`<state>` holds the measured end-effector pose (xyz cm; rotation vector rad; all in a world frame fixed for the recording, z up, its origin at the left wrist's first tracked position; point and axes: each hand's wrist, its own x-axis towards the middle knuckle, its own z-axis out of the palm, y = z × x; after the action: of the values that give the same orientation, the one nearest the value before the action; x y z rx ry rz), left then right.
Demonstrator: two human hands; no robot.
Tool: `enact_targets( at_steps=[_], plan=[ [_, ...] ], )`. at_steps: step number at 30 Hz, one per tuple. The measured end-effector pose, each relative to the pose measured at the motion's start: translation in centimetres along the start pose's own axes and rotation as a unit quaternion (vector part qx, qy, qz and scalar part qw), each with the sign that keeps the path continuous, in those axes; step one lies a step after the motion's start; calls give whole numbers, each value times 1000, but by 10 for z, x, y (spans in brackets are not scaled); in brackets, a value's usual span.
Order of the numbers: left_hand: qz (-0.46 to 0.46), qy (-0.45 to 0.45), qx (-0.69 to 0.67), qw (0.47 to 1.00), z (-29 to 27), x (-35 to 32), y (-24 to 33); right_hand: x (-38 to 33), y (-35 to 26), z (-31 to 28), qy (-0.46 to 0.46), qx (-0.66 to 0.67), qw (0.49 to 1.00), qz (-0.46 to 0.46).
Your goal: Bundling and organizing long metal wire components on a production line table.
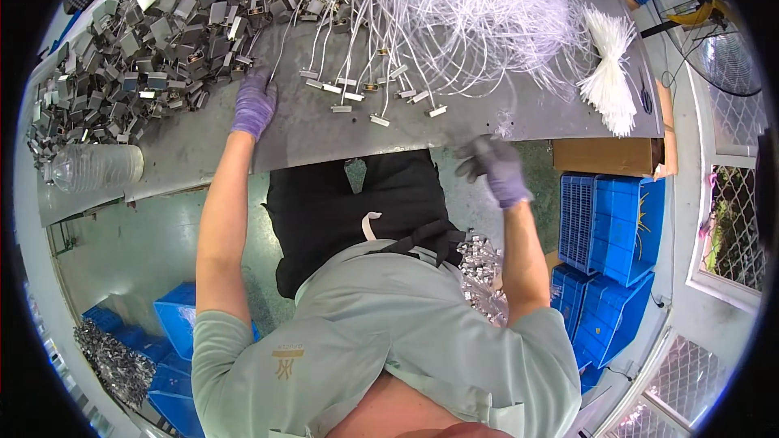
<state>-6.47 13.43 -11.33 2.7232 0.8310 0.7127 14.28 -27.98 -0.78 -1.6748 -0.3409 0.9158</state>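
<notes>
My left hand [256, 104], in a purple glove, rests at the table's near part with its fingers close together, beside a large heap of small grey metal cases [154, 49]. A thin pale cable [281, 50] runs down to its fingertips; what they hold is hidden. Past the table's front edge, over the floor, my right hand [493, 170] hangs in a darker, stained glove. Its fingers are apart and slightly blurred, with nothing seen in them. Between the hands, several cables end in small metal connectors [379, 120] on the grey table [316, 146].
A tangled pile of clear cables [487, 16] covers the far middle. To its right lie a bundle of white ties [608, 73] and scissors [647, 99]. A clear plastic bottle [96, 168] lies at the left edge. Blue crates [621, 227] stand right, beneath a cardboard box [604, 156].
</notes>
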Motion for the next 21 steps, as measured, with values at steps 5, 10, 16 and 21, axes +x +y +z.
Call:
enact_targets(
  at_steps=[5,10,16,21],
  plan=[
    [-9,-3,-22,1000,-2,0,0,-32,-50,-88,238,21,937,-255],
    [-1,1,-26,1000,2,5,3,-38,-88,-159,260,198,836,-440],
    [-87,-25,-158,983,-21,-5,9,46,-40,-107,194,18,951,-241],
    [-95,-62,-182,977,-51,-27,31,116,77,-115,207,-153,948,-185]
  ],
)
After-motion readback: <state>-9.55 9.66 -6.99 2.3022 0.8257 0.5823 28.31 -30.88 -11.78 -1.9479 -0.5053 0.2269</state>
